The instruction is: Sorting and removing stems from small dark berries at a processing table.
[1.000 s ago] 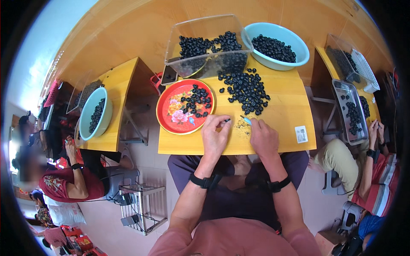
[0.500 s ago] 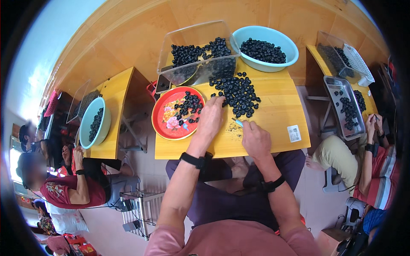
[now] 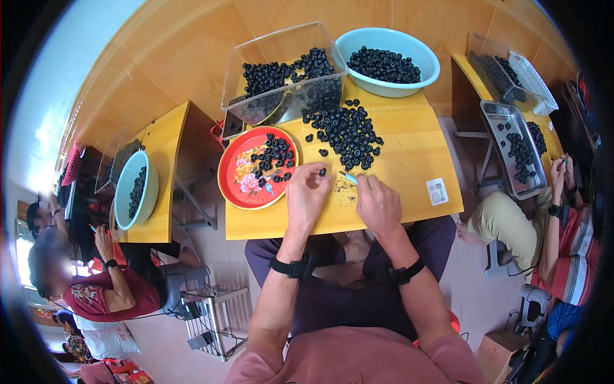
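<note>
Fingertips of your left hand [image 3: 307, 195] pinch one small dark round berry [image 3: 322, 171] just above the yellow wooden table [image 3: 409, 173]. Your right hand [image 3: 378, 205] closes its fingers around a slim light-blue tool [image 3: 348, 178], whose tip points toward the berry; the two hands sit close together near the table's front edge. Just left of your left hand lies the round red plate with a flower pattern [image 3: 242, 185], carrying a scatter of berries. Beyond your hands a loose pile of dark berries [image 3: 345, 131] covers the tabletop, with a clear plastic bin [image 3: 281, 77] and a pale teal plastic basin [image 3: 389, 61] behind, both holding more berries.
</note>
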A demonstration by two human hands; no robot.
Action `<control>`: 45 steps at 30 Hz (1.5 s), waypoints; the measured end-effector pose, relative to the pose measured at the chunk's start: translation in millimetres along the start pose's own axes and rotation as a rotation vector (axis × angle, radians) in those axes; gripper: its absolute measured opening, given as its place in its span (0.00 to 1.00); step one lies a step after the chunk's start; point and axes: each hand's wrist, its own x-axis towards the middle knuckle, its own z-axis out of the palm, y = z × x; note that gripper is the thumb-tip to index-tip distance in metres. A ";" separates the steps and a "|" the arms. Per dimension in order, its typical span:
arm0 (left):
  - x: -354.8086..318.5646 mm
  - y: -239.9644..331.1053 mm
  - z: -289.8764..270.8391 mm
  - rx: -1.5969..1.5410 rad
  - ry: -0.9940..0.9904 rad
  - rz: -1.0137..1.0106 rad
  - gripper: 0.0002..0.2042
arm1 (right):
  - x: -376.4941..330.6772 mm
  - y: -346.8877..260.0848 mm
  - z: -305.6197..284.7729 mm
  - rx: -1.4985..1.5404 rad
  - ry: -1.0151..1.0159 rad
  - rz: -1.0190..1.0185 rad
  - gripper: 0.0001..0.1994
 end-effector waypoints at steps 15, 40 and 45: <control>-24.4 -12.5 7.3 -0.017 0.073 0.134 0.09 | 0.5 -3.4 -4.8 -0.056 0.012 -0.047 0.08; -23.7 -13.1 11.6 -0.257 -0.027 -0.122 0.15 | 1.3 -3.4 -4.3 0.044 -0.032 -0.135 0.09; -26.1 -11.1 9.9 -0.274 0.006 -0.095 0.15 | 3.9 -3.7 -6.3 -0.017 -0.061 -0.075 0.08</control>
